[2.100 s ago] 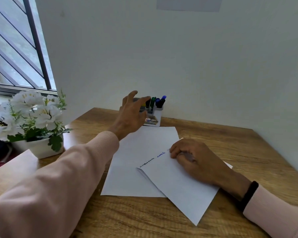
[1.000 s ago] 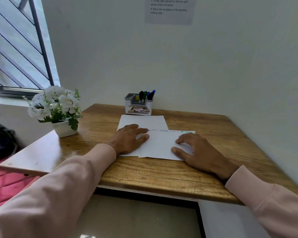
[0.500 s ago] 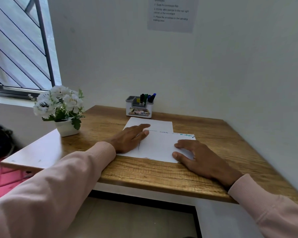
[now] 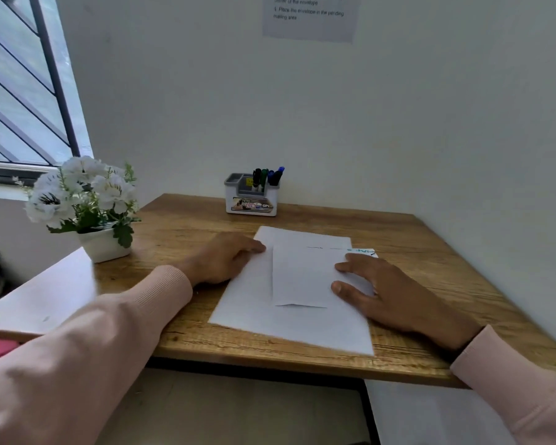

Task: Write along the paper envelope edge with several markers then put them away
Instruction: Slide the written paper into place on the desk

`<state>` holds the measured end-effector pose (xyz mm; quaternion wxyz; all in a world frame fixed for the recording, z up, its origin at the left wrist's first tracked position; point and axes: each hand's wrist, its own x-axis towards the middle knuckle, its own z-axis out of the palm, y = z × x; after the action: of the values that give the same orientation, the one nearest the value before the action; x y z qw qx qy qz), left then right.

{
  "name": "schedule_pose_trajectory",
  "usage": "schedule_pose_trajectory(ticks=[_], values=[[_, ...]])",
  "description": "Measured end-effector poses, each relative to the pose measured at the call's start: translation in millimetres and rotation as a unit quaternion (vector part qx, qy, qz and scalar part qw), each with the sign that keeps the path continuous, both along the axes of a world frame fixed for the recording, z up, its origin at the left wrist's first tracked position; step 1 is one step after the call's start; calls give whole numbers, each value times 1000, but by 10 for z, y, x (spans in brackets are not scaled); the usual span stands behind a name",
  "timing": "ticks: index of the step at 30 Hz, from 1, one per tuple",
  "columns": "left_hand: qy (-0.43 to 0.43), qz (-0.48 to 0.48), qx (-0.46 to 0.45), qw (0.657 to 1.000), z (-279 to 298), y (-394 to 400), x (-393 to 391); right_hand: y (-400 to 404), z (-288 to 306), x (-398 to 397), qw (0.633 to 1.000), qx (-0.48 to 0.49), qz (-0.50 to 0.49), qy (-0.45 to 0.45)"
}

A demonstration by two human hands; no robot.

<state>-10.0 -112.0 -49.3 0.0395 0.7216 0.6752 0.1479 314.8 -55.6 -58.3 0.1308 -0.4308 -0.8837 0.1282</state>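
Observation:
A white paper envelope (image 4: 302, 277) lies on a larger white sheet (image 4: 254, 303) in the middle of the wooden desk (image 4: 180, 232). Faint blue and green writing runs along the envelope's far edge. My right hand (image 4: 395, 293) rests flat on the envelope's right side, fingers spread. On the sheet's left edge lies my left hand (image 4: 225, 258), palm down, holding nothing. Several markers (image 4: 268, 177), black, green and blue, stand upright in a small white and grey holder (image 4: 250, 205) at the back of the desk by the wall.
A white pot of white flowers (image 4: 87, 203) stands at the desk's left end, near a barred window (image 4: 20, 91). A printed notice (image 4: 308, 14) hangs on the wall above. The wall closes in on the right side of the desk.
My left hand came back from the marker holder and settled on the paper. The envelope was turned and squared up over the sheet. The view pulled back from the desk.

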Motion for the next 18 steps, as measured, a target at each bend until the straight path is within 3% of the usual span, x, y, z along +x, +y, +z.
schedule_pose_trajectory(ticks=[5,9,18], values=[[-118,-14,-19,993,77,-217,282,52,60,51,999,-19,-20,-43],[-126,62,-21,990,14,-291,406,69,86,-51,998,-18,-25,-55],[-252,79,-20,964,42,-306,295,189,63,-583,997,16,-19,-70]])
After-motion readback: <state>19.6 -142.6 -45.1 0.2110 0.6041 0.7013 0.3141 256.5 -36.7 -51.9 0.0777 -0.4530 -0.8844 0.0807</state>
